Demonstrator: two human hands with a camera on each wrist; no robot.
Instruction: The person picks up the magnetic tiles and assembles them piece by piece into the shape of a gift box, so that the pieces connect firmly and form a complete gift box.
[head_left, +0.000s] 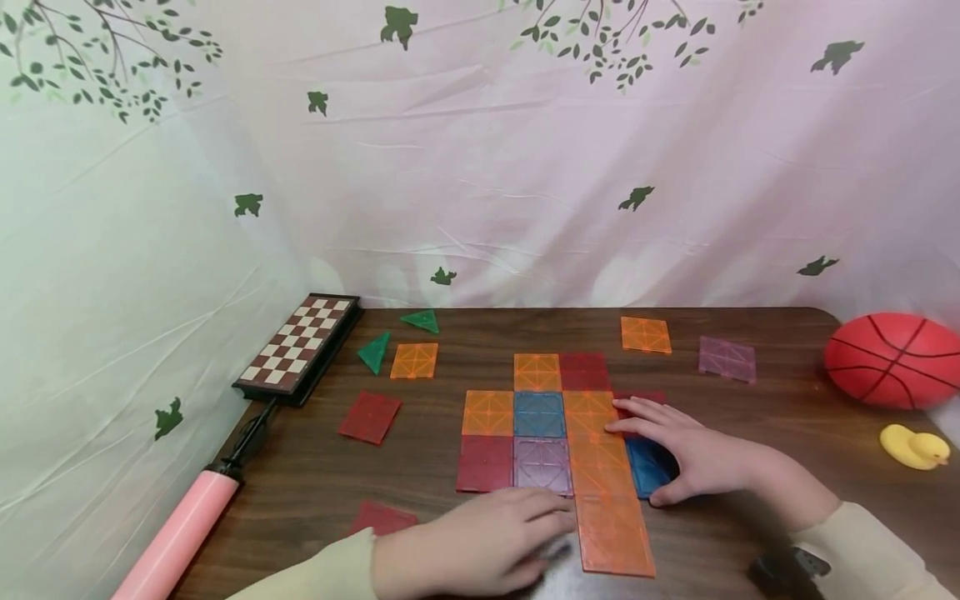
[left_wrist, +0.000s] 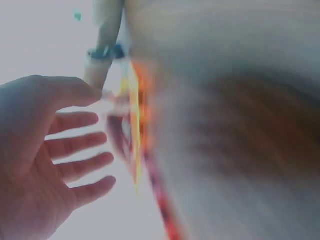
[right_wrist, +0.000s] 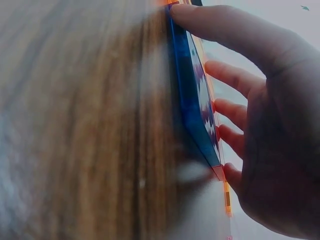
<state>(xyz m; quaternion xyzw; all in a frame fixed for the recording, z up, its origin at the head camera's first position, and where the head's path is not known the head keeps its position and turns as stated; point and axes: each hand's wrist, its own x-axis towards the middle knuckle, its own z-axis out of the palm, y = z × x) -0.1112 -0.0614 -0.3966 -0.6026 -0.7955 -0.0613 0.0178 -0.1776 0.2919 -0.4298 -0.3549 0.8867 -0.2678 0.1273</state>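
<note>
Flat translucent square tiles lie edge to edge on the table in a block. Orange tiles (head_left: 615, 533) form a column on its right, beside a blue tile (head_left: 540, 414), a purple tile (head_left: 543, 465) and a dark red tile (head_left: 484, 463). My right hand (head_left: 693, 450) spreads over another blue tile (right_wrist: 187, 85) at the block's right side. Its thumb rests at that tile's near corner, and its fingertips reach the orange column. My left hand (head_left: 487, 533) hovers at the block's near edge, holding nothing; the left wrist view shows its fingers (left_wrist: 80, 145) spread.
Loose tiles lie around the block: red (head_left: 371, 417), orange (head_left: 414, 361), purple (head_left: 727, 359), and green triangles (head_left: 373, 353). A checkered game board (head_left: 300, 346) and a pink pump (head_left: 180, 537) stand left; a red ball (head_left: 896, 360) and yellow duck (head_left: 912, 447) sit right.
</note>
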